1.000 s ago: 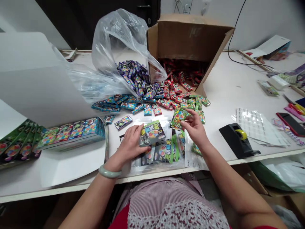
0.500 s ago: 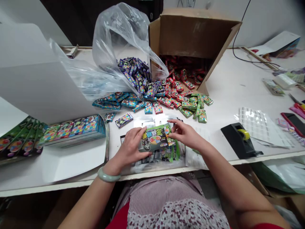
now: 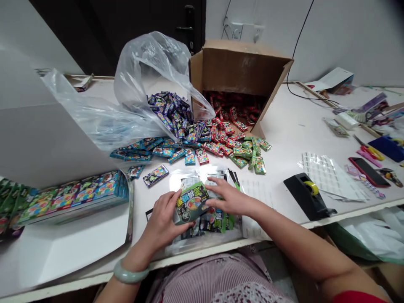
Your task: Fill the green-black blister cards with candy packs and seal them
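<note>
My left hand (image 3: 162, 223) grips a green-and-black candy packet (image 3: 191, 203) from below and to the left. My right hand (image 3: 229, 198) lies spread beside it, fingertips at the packet's right edge, not gripping. Beneath both hands lies a clear plastic sleeve (image 3: 189, 181) holding more black-and-green packets, partly hidden. Beyond them spreads a heap of loose packets: purple (image 3: 168, 111), blue (image 3: 142, 147), red (image 3: 221, 135) and green (image 3: 249, 153). A single packet (image 3: 155, 175) lies apart from the heap, nearer my hands.
A cardboard box (image 3: 240, 67) lies tipped towards me behind the heap, beside a clear plastic bag (image 3: 148, 71). Stacked display boxes (image 3: 72, 198) sit on a white board at left. On the right are a tape dispenser (image 3: 307, 195), a sticker sheet (image 3: 328, 176) and a phone (image 3: 368, 171).
The held packet has shifted down and left, now gripped by my left hand. My right hand has flattened and eased off it. The whole view has tilted upward and turned slightly.
</note>
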The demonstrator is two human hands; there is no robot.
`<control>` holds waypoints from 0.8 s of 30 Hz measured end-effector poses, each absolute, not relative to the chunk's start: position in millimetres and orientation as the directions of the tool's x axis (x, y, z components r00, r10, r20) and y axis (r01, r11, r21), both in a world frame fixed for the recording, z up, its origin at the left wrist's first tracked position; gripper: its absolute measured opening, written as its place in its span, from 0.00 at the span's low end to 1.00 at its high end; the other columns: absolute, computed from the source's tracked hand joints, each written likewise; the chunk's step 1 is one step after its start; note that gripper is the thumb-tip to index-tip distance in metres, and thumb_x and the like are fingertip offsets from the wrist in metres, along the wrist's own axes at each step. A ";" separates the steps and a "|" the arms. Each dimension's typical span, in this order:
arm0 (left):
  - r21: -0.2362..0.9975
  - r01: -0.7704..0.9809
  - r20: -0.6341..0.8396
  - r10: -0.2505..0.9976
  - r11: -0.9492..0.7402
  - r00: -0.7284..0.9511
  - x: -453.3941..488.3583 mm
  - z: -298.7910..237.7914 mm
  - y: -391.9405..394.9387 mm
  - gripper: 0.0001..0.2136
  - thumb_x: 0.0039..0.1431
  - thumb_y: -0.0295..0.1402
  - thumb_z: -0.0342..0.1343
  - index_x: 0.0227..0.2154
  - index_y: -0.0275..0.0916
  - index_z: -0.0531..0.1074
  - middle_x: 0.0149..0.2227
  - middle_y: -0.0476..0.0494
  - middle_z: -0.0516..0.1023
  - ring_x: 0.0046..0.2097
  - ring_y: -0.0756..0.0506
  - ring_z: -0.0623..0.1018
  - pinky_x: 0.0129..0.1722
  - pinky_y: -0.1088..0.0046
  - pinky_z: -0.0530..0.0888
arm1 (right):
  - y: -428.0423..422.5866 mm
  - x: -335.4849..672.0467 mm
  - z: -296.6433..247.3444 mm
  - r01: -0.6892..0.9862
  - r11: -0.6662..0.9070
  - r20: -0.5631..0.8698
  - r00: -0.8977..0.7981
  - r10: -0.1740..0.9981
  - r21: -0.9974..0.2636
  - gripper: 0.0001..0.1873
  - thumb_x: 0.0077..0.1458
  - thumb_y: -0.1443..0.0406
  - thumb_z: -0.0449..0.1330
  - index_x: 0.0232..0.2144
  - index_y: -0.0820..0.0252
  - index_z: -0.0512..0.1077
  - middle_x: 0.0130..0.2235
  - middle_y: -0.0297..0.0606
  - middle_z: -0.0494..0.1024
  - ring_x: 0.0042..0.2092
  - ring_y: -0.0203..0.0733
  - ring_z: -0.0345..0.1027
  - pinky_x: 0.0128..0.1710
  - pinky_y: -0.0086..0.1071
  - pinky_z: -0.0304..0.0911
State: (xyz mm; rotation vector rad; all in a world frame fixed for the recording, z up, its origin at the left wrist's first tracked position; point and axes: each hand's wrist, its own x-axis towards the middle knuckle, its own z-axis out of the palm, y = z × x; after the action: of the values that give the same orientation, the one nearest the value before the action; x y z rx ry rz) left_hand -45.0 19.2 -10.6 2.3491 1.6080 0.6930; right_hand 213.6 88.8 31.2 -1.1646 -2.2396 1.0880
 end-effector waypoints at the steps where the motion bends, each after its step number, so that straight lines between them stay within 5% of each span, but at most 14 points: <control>1: 0.427 0.824 0.255 0.924 -0.373 0.286 -44.3 -10.6 18.7 0.41 0.47 0.43 0.64 0.62 0.42 0.51 0.52 0.35 0.65 0.53 0.34 0.68 0.51 0.52 0.69 | 90.2 212.4 33.3 0.518 0.358 0.036 -0.531 0.847 -0.777 0.21 0.54 0.55 0.60 0.49 0.55 0.73 0.56 0.48 0.67 0.59 0.53 0.58 0.59 0.49 0.53; 3: 0.424 0.828 0.258 0.925 -0.367 0.278 -43.1 -10.0 17.7 0.41 0.47 0.43 0.64 0.61 0.41 0.52 0.52 0.34 0.64 0.53 0.34 0.67 0.52 0.52 0.68 | 91.5 208.5 34.9 0.520 0.336 0.092 -0.439 0.894 -0.786 0.17 0.58 0.59 0.56 0.48 0.56 0.73 0.49 0.46 0.72 0.52 0.48 0.65 0.54 0.45 0.59; 6: 0.392 0.836 0.262 0.918 -0.384 0.298 -41.7 -8.8 15.8 0.41 0.46 0.44 0.65 0.61 0.39 0.53 0.51 0.33 0.65 0.53 0.34 0.67 0.52 0.52 0.68 | 90.9 200.6 29.1 0.507 0.215 -0.022 -0.422 0.906 -0.835 0.14 0.58 0.63 0.55 0.45 0.58 0.73 0.42 0.43 0.76 0.44 0.45 0.70 0.47 0.41 0.64; 10: 0.385 0.840 0.257 0.919 -0.382 0.300 -38.7 -7.4 13.1 0.40 0.47 0.43 0.64 0.60 0.37 0.54 0.51 0.33 0.65 0.52 0.34 0.67 0.52 0.53 0.68 | 85.5 191.5 17.4 0.395 -0.001 -0.146 -0.337 0.930 -0.918 0.12 0.58 0.63 0.53 0.41 0.58 0.73 0.37 0.40 0.78 0.37 0.42 0.72 0.41 0.38 0.66; 13: 0.409 0.824 0.245 0.917 -0.393 0.316 -37.2 -8.0 11.5 0.39 0.48 0.43 0.63 0.61 0.36 0.54 0.51 0.33 0.65 0.53 0.34 0.67 0.52 0.53 0.68 | 79.0 188.1 12.6 0.386 -0.005 -0.160 -0.371 0.915 -0.923 0.08 0.56 0.63 0.55 0.34 0.58 0.74 0.33 0.38 0.78 0.36 0.41 0.71 0.40 0.36 0.66; 17: 0.425 0.821 0.219 0.923 -0.383 0.317 -44.2 -8.8 9.7 0.40 0.47 0.42 0.64 0.61 0.40 0.53 0.52 0.34 0.65 0.54 0.33 0.67 0.52 0.51 0.68 | 98.3 201.6 11.5 0.280 -0.034 -0.119 -0.292 0.949 -0.959 0.14 0.56 0.60 0.56 0.45 0.58 0.70 0.39 0.39 0.77 0.37 0.39 0.72 0.38 0.34 0.67; 19: 0.438 0.816 0.214 0.926 -0.376 0.312 -49.7 -6.3 9.9 0.41 0.46 0.41 0.64 0.61 0.41 0.52 0.52 0.35 0.65 0.54 0.33 0.67 0.52 0.50 0.68 | 129.3 213.4 13.6 0.438 0.087 -0.004 -0.203 0.979 -0.895 0.18 0.56 0.60 0.57 0.48 0.58 0.68 0.42 0.42 0.77 0.40 0.40 0.71 0.41 0.34 0.65; 21: 0.459 0.806 0.218 0.927 -0.373 0.305 -53.2 -1.3 11.3 0.41 0.46 0.40 0.64 0.62 0.43 0.51 0.53 0.35 0.64 0.54 0.34 0.67 0.53 0.51 0.69 | 169.4 220.4 16.3 0.731 0.177 0.050 -0.192 0.980 -0.659 0.14 0.58 0.60 0.56 0.44 0.59 0.72 0.42 0.43 0.77 0.43 0.43 0.70 0.45 0.35 0.62; 24: 0.471 0.802 0.238 0.928 -0.367 0.285 -53.4 6.4 14.7 0.41 0.47 0.40 0.64 0.62 0.44 0.50 0.54 0.36 0.63 0.55 0.34 0.67 0.54 0.51 0.69 | 225.0 215.1 18.2 0.839 0.166 0.063 -0.156 0.986 -0.519 0.13 0.58 0.60 0.56 0.37 0.62 0.76 0.43 0.50 0.77 0.50 0.52 0.65 0.51 0.41 0.55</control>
State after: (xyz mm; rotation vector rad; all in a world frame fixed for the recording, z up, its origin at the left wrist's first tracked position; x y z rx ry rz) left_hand -53.4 14.7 6.4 2.2963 1.5881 0.6998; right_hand 215.1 225.0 18.2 -1.7312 -2.0631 0.5191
